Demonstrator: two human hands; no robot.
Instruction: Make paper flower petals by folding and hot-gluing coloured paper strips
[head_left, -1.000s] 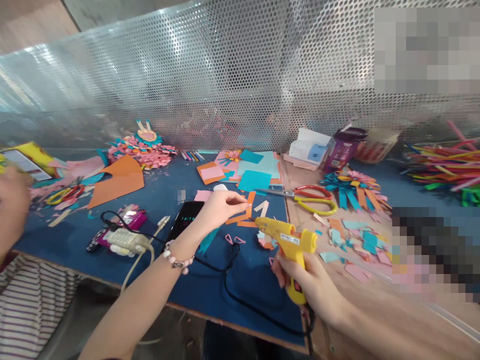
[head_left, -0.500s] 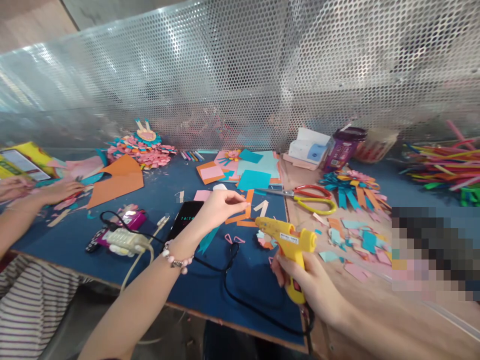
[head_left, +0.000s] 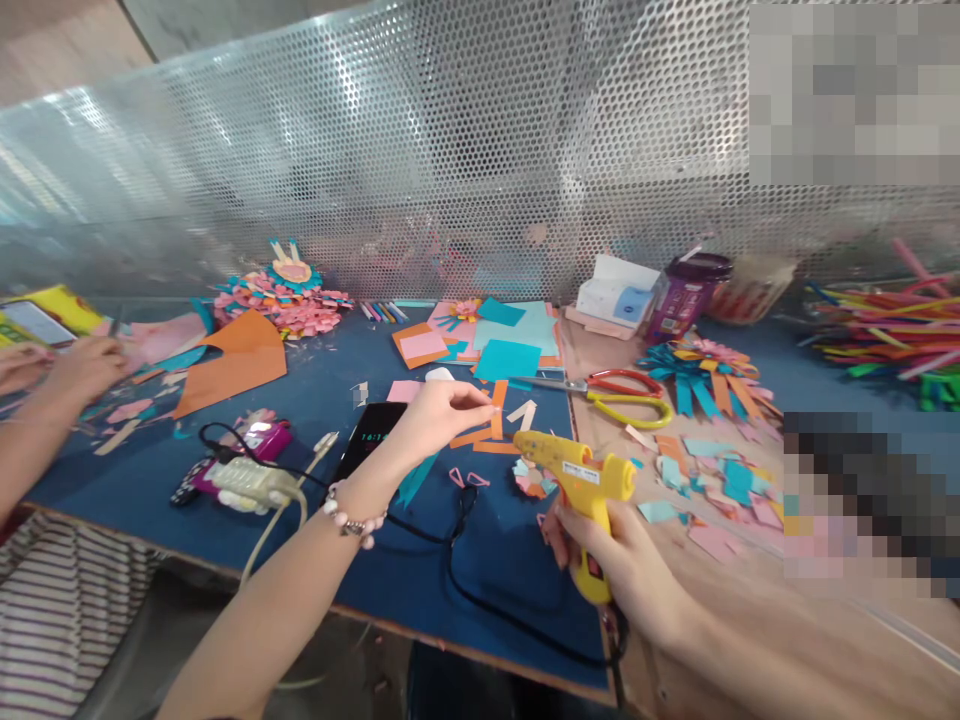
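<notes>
My right hand (head_left: 619, 545) is wrapped round the handle of a yellow glue gun (head_left: 574, 468). Its nozzle points left, just below and to the right of an orange paper strip (head_left: 498, 418). That strip is pinched between the fingertips of my left hand (head_left: 454, 408), which wears a bead bracelet on the wrist. More orange strips (head_left: 499, 448) lie on the blue table surface below my fingers, with pale strips (head_left: 523, 413) to the right. Partly behind my left wrist lies a black phone (head_left: 371, 436) with a lit clock.
Red-and-yellow-handled scissors (head_left: 628, 396) lie right of the strips. A black cord (head_left: 495, 610) runs from the glue gun across the table. Paper scraps (head_left: 731, 485) cover the right side. A power strip (head_left: 251, 482) lies left. A co-worker's hands (head_left: 79, 370) work at far left.
My right hand and the glue gun have shifted very slightly right. My left hand stays in place with the strip. The co-worker's nearer hand has moved left.
</notes>
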